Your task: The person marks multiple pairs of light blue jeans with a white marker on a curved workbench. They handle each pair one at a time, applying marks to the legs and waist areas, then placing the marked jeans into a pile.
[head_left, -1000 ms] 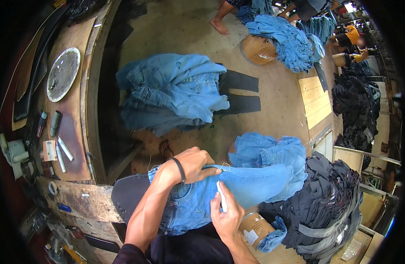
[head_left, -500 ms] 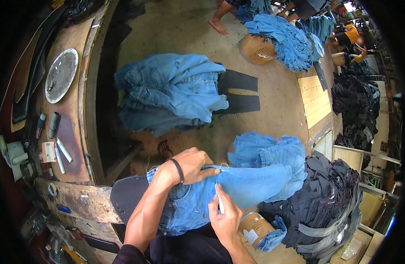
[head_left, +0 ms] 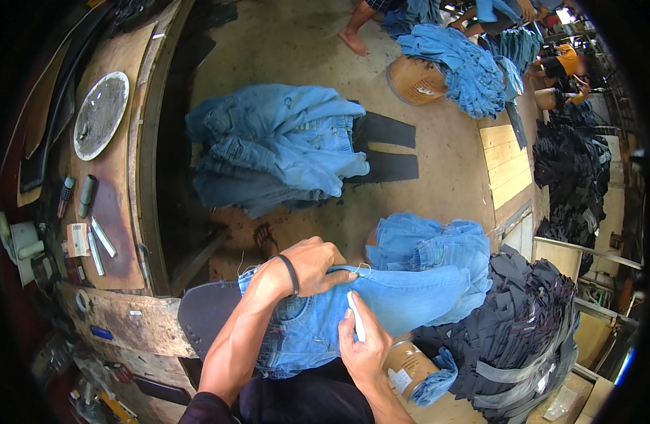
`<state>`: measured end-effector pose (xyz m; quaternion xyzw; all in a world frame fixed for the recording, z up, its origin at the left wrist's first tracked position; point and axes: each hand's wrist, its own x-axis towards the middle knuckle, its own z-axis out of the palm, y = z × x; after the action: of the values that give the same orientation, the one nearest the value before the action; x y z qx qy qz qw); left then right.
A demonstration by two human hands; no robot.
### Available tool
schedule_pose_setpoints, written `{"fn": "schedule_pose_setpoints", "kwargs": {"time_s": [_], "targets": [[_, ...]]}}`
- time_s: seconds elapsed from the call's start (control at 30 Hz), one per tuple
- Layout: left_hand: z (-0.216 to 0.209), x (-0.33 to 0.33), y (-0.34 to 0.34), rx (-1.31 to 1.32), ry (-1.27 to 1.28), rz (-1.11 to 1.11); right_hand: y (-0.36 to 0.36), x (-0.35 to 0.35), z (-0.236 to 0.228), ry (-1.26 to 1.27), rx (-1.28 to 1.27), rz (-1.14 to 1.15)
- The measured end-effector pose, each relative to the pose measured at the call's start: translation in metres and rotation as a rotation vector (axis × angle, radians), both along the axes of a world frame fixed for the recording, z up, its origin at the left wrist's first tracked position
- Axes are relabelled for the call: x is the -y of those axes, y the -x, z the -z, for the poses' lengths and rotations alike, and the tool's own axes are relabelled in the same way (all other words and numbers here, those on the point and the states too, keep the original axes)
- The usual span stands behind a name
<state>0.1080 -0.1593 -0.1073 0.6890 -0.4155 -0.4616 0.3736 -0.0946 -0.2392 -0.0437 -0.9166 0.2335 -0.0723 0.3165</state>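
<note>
While the left hand [head_left: 307, 267] pinches the edge of the pale blue jeans [head_left: 402, 293] between thumb and fingers, the right hand [head_left: 365, 350] is wrapped round a slim white tool [head_left: 356, 316], tip up by the denim just below that pinch; whether it touches, can't tell! The jeans lie right under both hands, a dark rounded board [head_left: 206, 314] poking out by the left forearm. Containers, then: just right of the right hand sits a brown drum [head_left: 418, 362], blue cloth [head_left: 438, 379] hanging at its mouth; well beyond the hands, up and right, a second drum [head_left: 413, 79] bears a big denim heap [head_left: 460, 60]. Far left of the left hand, a round dish [head_left: 127, 90] carries dark grit. Writing? A pale label [head_left: 401, 379] on the near drum, too small to read; left of the hands, a printed orange-and-white slip [head_left: 78, 240] on the workbench [head_left: 120, 205]. Edges: the workbench's rim runs left of the hands, brown floor [head_left: 445, 169] stretches beyond them, and a dark cloth pile [head_left: 508, 325] crowds the right.
</note>
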Motion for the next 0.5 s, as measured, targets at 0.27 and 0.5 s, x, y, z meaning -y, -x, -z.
{"fn": "schedule_pose_setpoints", "kwargs": {"time_s": [0.27,0.5], "targets": [[0.002,0.000,0.002,0.015,-0.012,-0.006,-0.003,-0.001,0.004,-0.008,0.033,-0.033],[-0.007,0.000,-0.001,0.019,-0.028,0.023,0.010,-0.001,-0.003,-0.122,0.024,0.034]]}}
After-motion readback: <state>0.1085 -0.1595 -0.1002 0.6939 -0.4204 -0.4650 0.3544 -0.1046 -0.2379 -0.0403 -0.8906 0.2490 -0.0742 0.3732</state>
